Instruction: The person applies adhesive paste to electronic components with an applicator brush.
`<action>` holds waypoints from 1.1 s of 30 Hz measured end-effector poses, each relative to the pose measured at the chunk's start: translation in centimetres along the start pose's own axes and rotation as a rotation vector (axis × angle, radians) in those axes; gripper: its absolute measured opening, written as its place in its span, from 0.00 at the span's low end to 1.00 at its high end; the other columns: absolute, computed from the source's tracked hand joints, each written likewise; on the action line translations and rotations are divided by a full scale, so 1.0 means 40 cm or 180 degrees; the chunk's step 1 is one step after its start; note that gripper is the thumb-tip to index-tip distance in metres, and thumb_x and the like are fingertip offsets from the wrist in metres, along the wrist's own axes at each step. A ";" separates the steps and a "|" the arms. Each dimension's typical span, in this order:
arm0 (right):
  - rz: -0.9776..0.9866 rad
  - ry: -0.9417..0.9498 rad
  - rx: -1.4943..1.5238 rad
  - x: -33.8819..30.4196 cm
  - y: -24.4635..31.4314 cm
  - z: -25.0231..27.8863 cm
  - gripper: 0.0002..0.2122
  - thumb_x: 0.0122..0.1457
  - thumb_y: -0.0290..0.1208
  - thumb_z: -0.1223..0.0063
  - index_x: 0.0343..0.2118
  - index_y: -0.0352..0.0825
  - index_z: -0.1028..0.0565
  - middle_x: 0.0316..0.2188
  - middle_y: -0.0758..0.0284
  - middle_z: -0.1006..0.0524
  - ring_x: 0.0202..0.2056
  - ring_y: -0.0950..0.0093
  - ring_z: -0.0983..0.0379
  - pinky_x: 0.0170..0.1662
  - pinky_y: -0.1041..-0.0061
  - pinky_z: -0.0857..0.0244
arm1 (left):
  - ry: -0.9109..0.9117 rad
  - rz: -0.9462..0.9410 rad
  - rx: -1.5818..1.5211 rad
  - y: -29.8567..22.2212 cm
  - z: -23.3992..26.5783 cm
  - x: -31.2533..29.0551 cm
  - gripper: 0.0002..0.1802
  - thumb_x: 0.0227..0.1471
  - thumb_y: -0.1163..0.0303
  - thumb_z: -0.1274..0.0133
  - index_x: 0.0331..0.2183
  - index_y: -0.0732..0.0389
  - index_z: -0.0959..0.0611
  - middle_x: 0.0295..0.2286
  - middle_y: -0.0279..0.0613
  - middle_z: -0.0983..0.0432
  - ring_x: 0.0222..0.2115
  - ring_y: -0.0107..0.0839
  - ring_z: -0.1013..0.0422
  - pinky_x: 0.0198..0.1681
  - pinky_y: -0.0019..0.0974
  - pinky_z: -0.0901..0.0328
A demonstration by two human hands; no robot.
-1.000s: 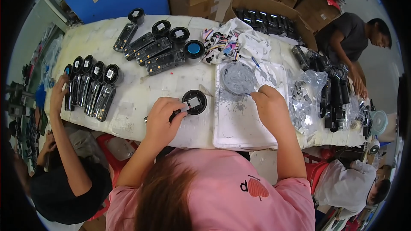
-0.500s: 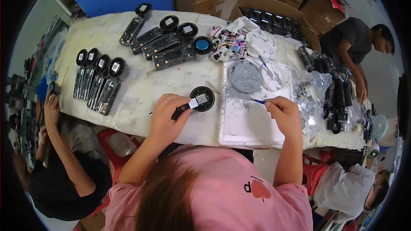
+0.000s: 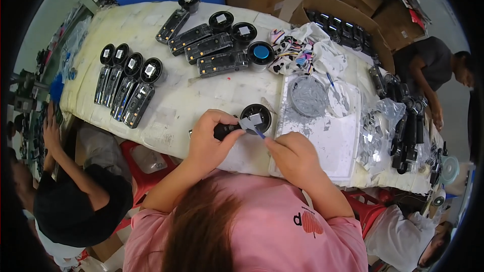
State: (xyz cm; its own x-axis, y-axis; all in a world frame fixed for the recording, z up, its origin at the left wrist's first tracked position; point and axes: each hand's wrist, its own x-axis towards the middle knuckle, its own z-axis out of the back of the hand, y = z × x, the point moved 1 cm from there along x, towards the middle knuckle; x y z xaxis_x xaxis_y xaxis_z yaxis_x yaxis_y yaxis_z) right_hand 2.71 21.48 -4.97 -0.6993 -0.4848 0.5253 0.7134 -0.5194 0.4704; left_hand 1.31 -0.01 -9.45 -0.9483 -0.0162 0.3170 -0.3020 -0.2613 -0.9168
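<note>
In the center of the frame, a person's left hand grasps a small black part close beside a round black cup; any join between them is hidden. The right hand pinches a blue spatula, its tip meeting the part's end. Right of center, a white tray bears a dish of grey paste. Work on this part appears midway. Round-headed black devices lie left and upper center; whether those are finished cannot be told.

Free tabletop left of hands — devices block beyond.
</note>
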 end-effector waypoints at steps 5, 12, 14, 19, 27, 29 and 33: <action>-0.0430 -0.0404 -0.0135 -0.013 -0.012 0.080 0.12 0.46 0.14 0.39 0.36 0.30 0.21 0.26 0.62 0.26 0.25 0.67 0.28 0.28 0.74 0.35 | 0.0106 0.0123 0.0051 -0.019 -0.004 0.012 0.17 0.40 0.78 0.35 0.34 0.63 0.24 0.31 0.43 0.25 0.35 0.39 0.28 0.37 0.36 0.33; -0.0924 -0.0808 -0.0073 -0.044 -0.039 0.102 0.10 0.48 0.14 0.40 0.36 0.28 0.21 0.26 0.62 0.25 0.24 0.72 0.28 0.25 0.78 0.36 | 0.0508 -0.1331 0.1639 -0.073 -0.042 0.074 0.16 0.38 0.73 0.37 0.34 0.55 0.21 0.36 0.31 0.25 0.43 0.38 0.32 0.52 0.52 0.47; -0.0960 -0.0812 -0.0076 -0.046 -0.040 0.104 0.10 0.48 0.14 0.40 0.36 0.28 0.21 0.26 0.62 0.25 0.24 0.72 0.28 0.25 0.78 0.36 | 0.0558 -0.1430 0.1900 -0.084 -0.054 0.075 0.14 0.38 0.73 0.38 0.32 0.54 0.20 0.36 0.30 0.24 0.45 0.38 0.33 0.53 0.54 0.50; -0.1021 -0.0869 -0.0063 -0.050 -0.048 0.105 0.10 0.48 0.14 0.40 0.36 0.28 0.20 0.26 0.62 0.25 0.24 0.71 0.28 0.25 0.78 0.36 | 0.0740 -0.1518 0.2364 -0.096 -0.049 0.071 0.11 0.38 0.72 0.38 0.30 0.53 0.17 0.37 0.28 0.24 0.48 0.37 0.36 0.55 0.59 0.54; -0.0794 -0.0583 0.0182 -0.035 -0.038 0.065 0.12 0.47 0.16 0.39 0.37 0.30 0.20 0.26 0.63 0.26 0.25 0.69 0.29 0.25 0.74 0.36 | 0.0947 -0.1665 0.2643 -0.092 -0.030 0.045 0.16 0.41 0.70 0.41 0.37 0.56 0.17 0.43 0.29 0.26 0.51 0.36 0.37 0.57 0.56 0.53; -0.0632 -0.0557 0.0180 -0.032 -0.041 0.050 0.13 0.47 0.16 0.38 0.38 0.31 0.20 0.26 0.63 0.27 0.24 0.69 0.30 0.25 0.74 0.37 | 0.0815 -0.1562 0.2570 -0.092 -0.016 0.034 0.16 0.41 0.69 0.41 0.38 0.56 0.17 0.43 0.30 0.26 0.52 0.37 0.37 0.57 0.56 0.53; -0.0343 -0.0485 0.0140 -0.028 -0.036 0.023 0.14 0.46 0.15 0.38 0.38 0.32 0.20 0.25 0.64 0.27 0.24 0.69 0.30 0.25 0.74 0.37 | 0.0600 -0.1384 0.2295 -0.077 0.021 0.022 0.20 0.39 0.69 0.38 0.40 0.57 0.19 0.43 0.36 0.27 0.51 0.42 0.37 0.54 0.52 0.48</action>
State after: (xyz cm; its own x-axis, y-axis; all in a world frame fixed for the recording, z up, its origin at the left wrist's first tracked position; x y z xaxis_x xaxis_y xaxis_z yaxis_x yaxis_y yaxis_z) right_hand 2.51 23.42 -5.58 -0.7594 -0.3140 0.5699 0.6383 -0.5297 0.5586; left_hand 1.47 -0.03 -6.15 -0.7826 0.3711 0.4998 -0.5667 -0.7570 -0.3252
